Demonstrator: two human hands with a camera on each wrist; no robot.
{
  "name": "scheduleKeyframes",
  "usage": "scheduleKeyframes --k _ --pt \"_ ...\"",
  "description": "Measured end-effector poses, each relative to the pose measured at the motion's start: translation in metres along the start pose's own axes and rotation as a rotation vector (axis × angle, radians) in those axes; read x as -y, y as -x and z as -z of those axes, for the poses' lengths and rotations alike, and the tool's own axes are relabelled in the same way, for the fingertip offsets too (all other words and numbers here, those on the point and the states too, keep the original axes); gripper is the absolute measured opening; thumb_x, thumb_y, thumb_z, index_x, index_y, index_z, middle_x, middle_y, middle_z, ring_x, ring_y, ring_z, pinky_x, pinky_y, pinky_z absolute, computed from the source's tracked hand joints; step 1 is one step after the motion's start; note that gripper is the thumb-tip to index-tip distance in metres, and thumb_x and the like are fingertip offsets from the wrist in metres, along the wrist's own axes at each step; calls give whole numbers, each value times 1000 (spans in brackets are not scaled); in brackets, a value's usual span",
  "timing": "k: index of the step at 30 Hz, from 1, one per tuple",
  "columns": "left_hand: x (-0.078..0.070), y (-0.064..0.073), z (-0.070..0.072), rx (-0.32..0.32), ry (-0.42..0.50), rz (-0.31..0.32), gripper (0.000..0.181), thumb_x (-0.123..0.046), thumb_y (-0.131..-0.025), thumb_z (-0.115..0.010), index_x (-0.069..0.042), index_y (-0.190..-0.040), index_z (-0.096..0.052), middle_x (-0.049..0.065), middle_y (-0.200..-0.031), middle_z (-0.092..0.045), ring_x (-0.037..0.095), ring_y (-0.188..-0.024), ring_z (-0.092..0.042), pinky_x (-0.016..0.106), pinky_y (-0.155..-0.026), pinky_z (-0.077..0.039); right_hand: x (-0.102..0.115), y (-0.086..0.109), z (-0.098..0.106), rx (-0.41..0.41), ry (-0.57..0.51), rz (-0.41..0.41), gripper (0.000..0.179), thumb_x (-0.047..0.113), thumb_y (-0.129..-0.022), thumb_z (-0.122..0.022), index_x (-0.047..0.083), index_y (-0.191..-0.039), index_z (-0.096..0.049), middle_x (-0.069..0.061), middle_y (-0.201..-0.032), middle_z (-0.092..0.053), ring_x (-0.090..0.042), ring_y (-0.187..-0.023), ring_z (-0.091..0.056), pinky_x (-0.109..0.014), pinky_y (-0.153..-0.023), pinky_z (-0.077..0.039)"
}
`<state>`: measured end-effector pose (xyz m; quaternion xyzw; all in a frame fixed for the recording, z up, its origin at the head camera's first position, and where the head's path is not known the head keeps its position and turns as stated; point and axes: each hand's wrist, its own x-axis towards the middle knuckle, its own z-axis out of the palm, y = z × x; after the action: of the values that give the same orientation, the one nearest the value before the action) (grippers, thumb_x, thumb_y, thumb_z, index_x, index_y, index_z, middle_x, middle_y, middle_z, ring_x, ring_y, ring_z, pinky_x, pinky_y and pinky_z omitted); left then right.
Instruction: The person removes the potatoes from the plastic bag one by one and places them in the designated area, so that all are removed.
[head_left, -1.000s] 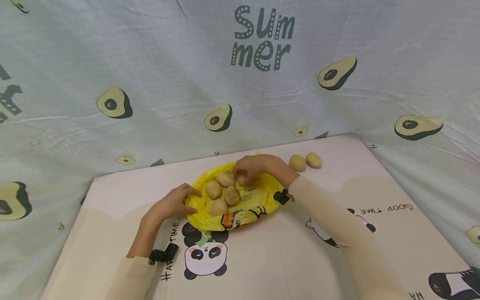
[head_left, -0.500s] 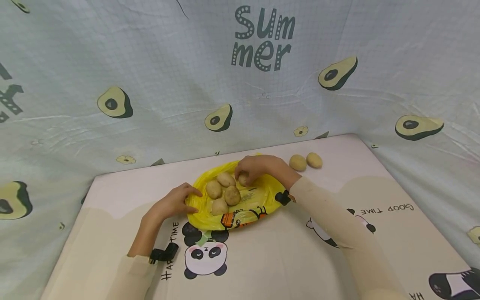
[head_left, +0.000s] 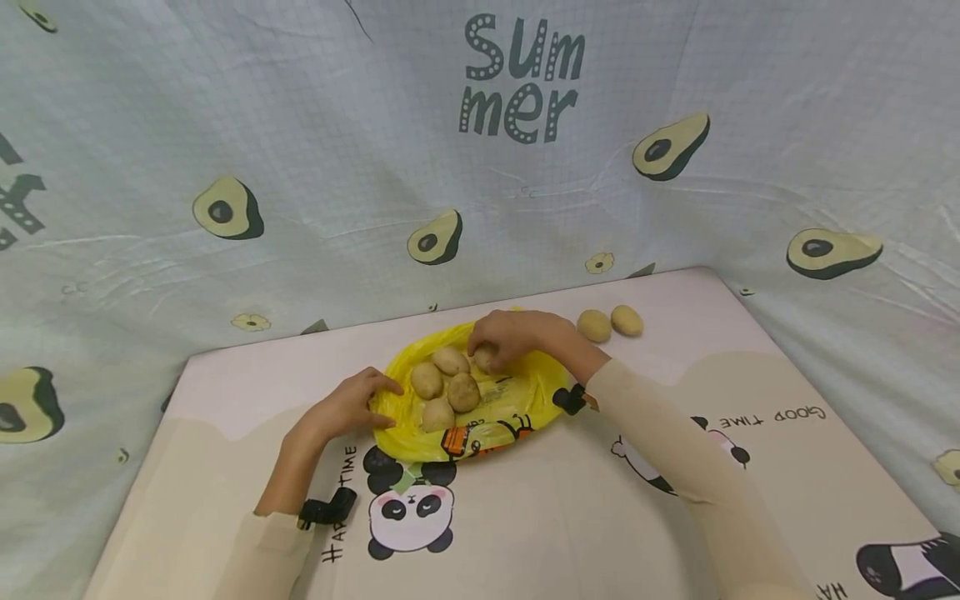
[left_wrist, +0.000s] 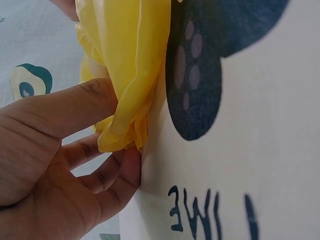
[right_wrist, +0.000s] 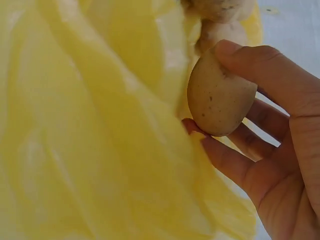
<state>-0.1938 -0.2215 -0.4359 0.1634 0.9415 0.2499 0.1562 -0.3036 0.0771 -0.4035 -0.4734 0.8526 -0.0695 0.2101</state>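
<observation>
A yellow plastic bag [head_left: 540, 379] lies with its mouth spread open on the table, and several potatoes [head_left: 463, 392] sit in its left part. At the bag's left rim, my left hand [head_left: 347, 406] holds the gathered plastic; in the left wrist view the thumb lies on one side of the yellow folds [left_wrist: 132, 75] and fingertips on the other. My right hand [head_left: 512, 335] reaches in over the back rim and grips a potato [right_wrist: 220, 97] between thumb and fingers. From the head view, that hand partly covers this potato.
Two more potatoes [head_left: 594, 326] lie outside the bag at the table's back right, beyond my right forearm. The table cover [head_left: 540, 517] has panda prints. A pale curtain [head_left: 337, 167] with avocado prints hangs behind the table.
</observation>
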Motion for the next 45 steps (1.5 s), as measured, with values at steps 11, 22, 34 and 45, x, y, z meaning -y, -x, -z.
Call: scheduleKeyframes --k 11,22,34,45 --pt "0 0 0 -1 0 2 39 -12 -84 -83 -4 -120 -70 16 -123 -59 35 -114 -56 53 -104 -47 9 15 11 -29 -7 27 41 22 -91 -74 12 -130 -69 -1 -128 -69 -15 -108 -61 -31 -98 -50" --pt "0 0 -1 -4 -7 -10 40 -13 -84 -83 -3 -121 -71 16 -121 -59 34 -112 -57 52 -103 -48 15 25 12 -83 -26 76 39 18 -89 -73 10 -128 -70 0 -122 -70 -15 -99 -60 -30 -93 -50" --pt "0 1 -2 -6 -1 -14 40 -14 -84 -84 -4 -120 -70 16 -121 -60 34 -113 -57 52 -103 -47 21 37 15 -119 -73 73 41 19 -90 -74 10 -130 -69 0 -126 -69 -15 -106 -61 -32 -95 -50" --pt "1 2 -2 -10 3 -35 40 -12 -84 -83 -2 -120 -69 18 -121 -59 35 -113 -57 53 -103 -47 21 46 14 -135 -92 93 41 22 -91 -75 10 -130 -68 -1 -127 -68 -17 -111 -62 -33 -97 -50"
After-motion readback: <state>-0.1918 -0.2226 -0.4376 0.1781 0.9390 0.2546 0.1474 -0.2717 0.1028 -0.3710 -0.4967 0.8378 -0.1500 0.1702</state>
